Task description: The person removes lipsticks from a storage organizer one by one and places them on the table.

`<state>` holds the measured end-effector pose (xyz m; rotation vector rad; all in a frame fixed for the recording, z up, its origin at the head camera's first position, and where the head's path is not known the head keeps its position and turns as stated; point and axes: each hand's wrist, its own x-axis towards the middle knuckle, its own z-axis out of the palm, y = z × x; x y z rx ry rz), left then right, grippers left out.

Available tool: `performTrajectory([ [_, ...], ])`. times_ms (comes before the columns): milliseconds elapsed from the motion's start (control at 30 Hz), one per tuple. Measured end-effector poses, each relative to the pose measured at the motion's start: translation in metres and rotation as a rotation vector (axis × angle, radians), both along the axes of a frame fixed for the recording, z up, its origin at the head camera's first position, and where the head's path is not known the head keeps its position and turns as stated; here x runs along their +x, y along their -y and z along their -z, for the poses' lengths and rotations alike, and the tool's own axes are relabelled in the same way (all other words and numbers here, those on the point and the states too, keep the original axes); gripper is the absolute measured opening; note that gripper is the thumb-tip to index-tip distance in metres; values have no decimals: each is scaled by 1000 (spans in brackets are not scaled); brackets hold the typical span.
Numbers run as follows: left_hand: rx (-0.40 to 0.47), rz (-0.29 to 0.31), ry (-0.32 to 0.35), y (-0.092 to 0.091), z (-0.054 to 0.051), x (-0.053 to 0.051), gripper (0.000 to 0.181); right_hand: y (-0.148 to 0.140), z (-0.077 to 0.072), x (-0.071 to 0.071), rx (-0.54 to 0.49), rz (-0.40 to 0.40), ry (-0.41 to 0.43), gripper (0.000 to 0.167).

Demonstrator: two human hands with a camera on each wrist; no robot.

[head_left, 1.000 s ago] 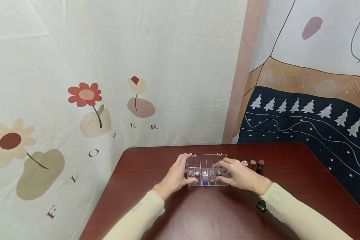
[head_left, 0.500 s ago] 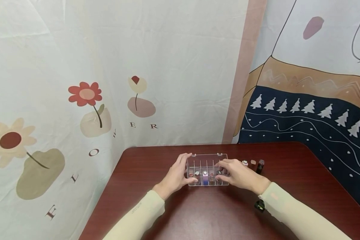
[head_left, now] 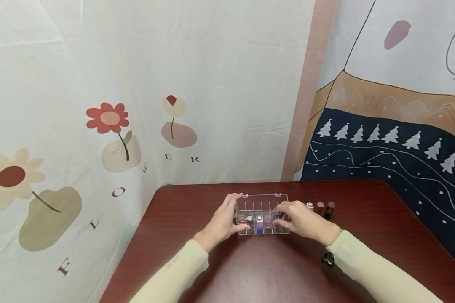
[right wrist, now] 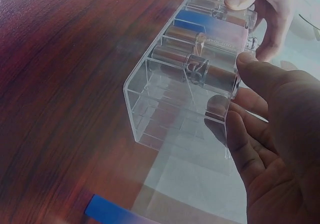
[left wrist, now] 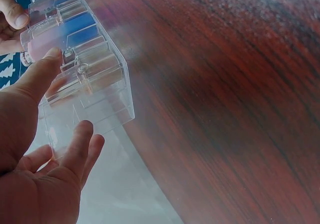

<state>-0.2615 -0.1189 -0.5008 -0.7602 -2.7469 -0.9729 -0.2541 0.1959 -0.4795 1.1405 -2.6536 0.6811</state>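
A clear plastic organizer box point(head_left: 263, 198) with narrow compartments stands on the table. Several lipstick tubes stand in its front row, among them a blue-and-pink one point(head_left: 259, 227) in the middle and a brownish one point(right wrist: 220, 79) at the right end. My left hand point(head_left: 221, 219) grips the box's left side, thumb at the front and fingers round the side. At the right end, my right hand point(head_left: 303, 219) pinches the top of the brownish lipstick tube, with the thumb in front and the fingers behind. The fingertips are partly seen through clear plastic.
Right of the box, partly behind my right hand, stand a white-topped tube point(head_left: 309, 205), a beige-topped tube point(head_left: 320, 205) and a dark tube point(head_left: 329, 210). The reddish-brown table point(head_left: 246, 269) meets printed cloth hangings point(head_left: 227, 105) at its far edge.
My right thumb has moved up slightly from the lower front of the box to the top of the right-end tube, and the fingers have drawn in. The left hand and the box stay put.
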Motion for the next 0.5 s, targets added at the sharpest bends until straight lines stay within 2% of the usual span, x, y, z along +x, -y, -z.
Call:
performTrajectory([
  [267, -37, -1, -28, 0, 0, -1, 110, 0, 1, 0, -4, -1, -11, 18],
  [500, -14, 9, -21, 0, 1, -1, 108, -1, 1, -1, -6, -18, -32, 13],
])
